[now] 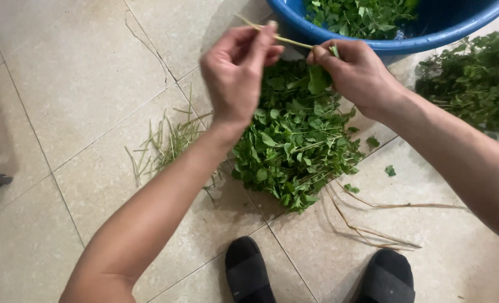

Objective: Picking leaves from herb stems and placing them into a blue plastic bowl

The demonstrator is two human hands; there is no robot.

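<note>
**Head view: both hands on one thin stem, above the leaf pile**

- Left hand (235, 70): fingers pinched on the bare end of a thin pale stem (277, 37); thumb and forefinger closed on it, other fingers curled.
- Right hand (353, 70): fingertips clamped on the stem's other end, where green leaves (318, 78) hang just below the fingers.
- Stem runs taut between the two pinches, slightly tilted.
- Right below both sets of fingers: pile of leafy greens (297, 146) on the tiled floor (64, 84).
- Just past the fingers: blue plastic basin (429, 39), round, with picked leaves inside.
- Left of the left hand's fingers, well apart: stripped stems (165, 140) scattered on the floor.
- Right of the right hand: second heap of greens (476, 78).
- No packages, labels or signs visible.
</note>
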